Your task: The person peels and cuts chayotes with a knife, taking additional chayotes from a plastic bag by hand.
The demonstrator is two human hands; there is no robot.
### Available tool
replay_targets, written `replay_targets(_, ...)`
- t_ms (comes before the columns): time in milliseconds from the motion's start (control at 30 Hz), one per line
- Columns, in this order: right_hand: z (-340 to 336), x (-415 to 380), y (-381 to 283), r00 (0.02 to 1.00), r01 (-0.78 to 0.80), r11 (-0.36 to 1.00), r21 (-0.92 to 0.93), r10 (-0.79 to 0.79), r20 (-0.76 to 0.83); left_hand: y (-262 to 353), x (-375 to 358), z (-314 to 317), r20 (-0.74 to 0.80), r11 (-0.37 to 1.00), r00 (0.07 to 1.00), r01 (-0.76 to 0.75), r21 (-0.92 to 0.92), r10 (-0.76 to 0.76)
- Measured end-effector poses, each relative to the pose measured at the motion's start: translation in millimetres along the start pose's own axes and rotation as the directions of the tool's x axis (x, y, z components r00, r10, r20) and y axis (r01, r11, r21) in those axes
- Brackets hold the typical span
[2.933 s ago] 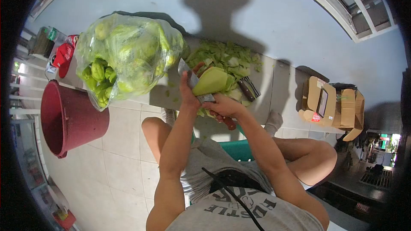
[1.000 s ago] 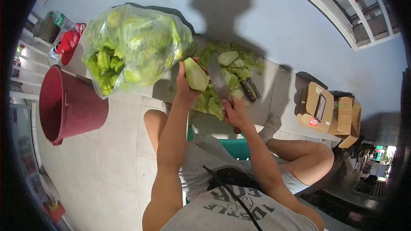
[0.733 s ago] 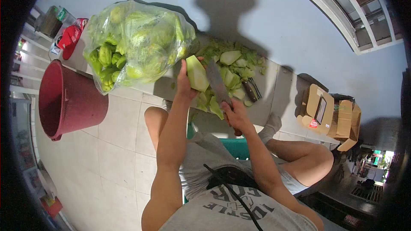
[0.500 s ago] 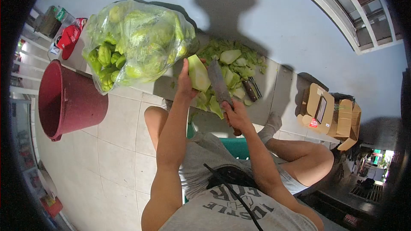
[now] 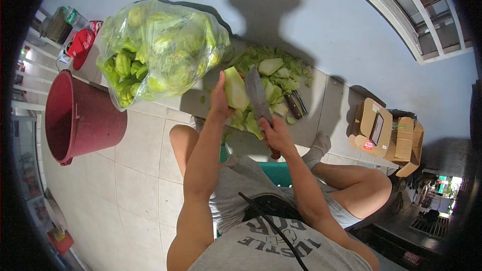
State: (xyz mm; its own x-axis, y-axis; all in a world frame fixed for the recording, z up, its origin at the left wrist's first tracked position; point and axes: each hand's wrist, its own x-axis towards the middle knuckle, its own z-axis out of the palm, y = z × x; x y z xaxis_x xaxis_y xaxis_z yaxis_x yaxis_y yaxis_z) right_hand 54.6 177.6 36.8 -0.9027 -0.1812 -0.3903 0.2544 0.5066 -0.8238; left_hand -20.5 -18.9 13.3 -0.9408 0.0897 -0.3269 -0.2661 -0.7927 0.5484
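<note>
My left hand (image 5: 219, 96) holds a pale green peeled chayote (image 5: 235, 89) by its left side and lower end. In my right hand (image 5: 277, 133) is the handle of a large knife, whose broad dark blade (image 5: 258, 93) points up and lies just right of the chayote. Beneath and behind them, green peelings (image 5: 296, 73) are heaped on the ledge, with another peeled piece (image 5: 270, 66) on top. A brown-handled tool (image 5: 293, 106) lies at the right of the heap.
A big clear bag of chayotes (image 5: 173, 45) stands at the upper left, beside a dark red bucket (image 5: 100, 123). Red cap (image 5: 80, 47) at far left. Open cardboard boxes (image 5: 405, 143) are at the right. A green basin (image 5: 276, 173) sits between my legs.
The chayote and my left hand have shifted slightly to the right and down. The knife blade has moved a little to the right, with its handle tilted slightly differently.
</note>
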Motion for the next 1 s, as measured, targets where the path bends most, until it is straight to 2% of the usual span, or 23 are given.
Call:
replay_targets(67, 2, 2, 3, 1.0, 0.01, 0.999, -0.033, -0.01, -0.005, -2, -4, 3, -0.05, 1.0, 0.999, 0.018, 0.026, -0.017)
replay_targets(167, 7, 8, 6, 0.998, -0.049, 0.999, 0.005, 0.048, 0.03, -17, -1, -3, -0.112, 0.997, 0.992, 0.063, 0.032, -0.059)
replay_targets(200, 7, 6, -2, 0.998, -0.059, 0.996, 0.071, 0.057, 0.031, -20, 0, -3, -0.125, 0.996, 0.988, 0.091, 0.013, -0.088)
replay_targets(300, 10, 8, -7, 0.998, -0.057, 0.985, 0.161, 0.051, 0.041, -25, 3, -4, -0.059, 0.998, 0.997, 0.037, -0.057, -0.041)
replay_targets(400, 14, 13, -7, 0.996, -0.083, 0.973, 0.214, 0.072, 0.058, -27, 5, 1, -0.019, 0.994, 0.998, 0.063, -0.09, -0.065)
replay_targets(500, 13, 14, -10, 0.992, -0.113, 0.961, 0.254, 0.096, 0.079, -27, 3, 10, -0.036, 0.988, 0.997, 0.063, -0.142, -0.069)
replay_targets(600, 13, 18, -7, 0.987, -0.137, 0.943, 0.302, 0.106, 0.117, -25, 2, 6, -0.016, 0.996, 0.998, 0.063, -0.068, -0.064)
replay_targets(767, 14, 20, -7, 0.978, -0.192, 0.904, 0.383, 0.143, 0.151, -22, 2, 11, -0.042, 0.991, 0.995, 0.089, -0.096, -0.093)
replay_targets(833, 15, 18, -13, 0.986, -0.163, 0.924, 0.346, 0.139, 0.093, -24, 7, 2, -0.045, 0.988, 0.992, 0.109, -0.109, -0.115)
replay_targets(867, 17, 18, -12, 0.986, -0.162, 0.924, 0.346, 0.139, 0.092, -25, 10, -7, 0.071, 0.987, 0.995, 0.085, -0.133, -0.076)
replay_targets(900, 20, 19, -10, 0.987, -0.159, 0.86, 0.485, 0.146, 0.066, -21, 8, -5, 0.185, 0.985, 0.982, 0.064, -0.159, -0.034)
replay_targets(933, 21, 19, -7, 0.987, -0.149, 0.776, 0.613, 0.157, 0.04, -20, 6, -1, 0.185, 0.985, 0.982, 0.065, -0.159, -0.035)
replay_targets(967, 20, 21, -5, 0.987, -0.149, 0.776, 0.613, 0.157, 0.04, -21, 4, 4, 0.107, 0.981, 0.994, 0.025, -0.193, -0.005)
replay_targets(1000, 17, 23, -5, 0.994, 0.072, 0.932, 0.356, -0.036, -0.105, -19, 1, 10, 0.029, 0.975, 0.999, -0.018, -0.222, 0.025)
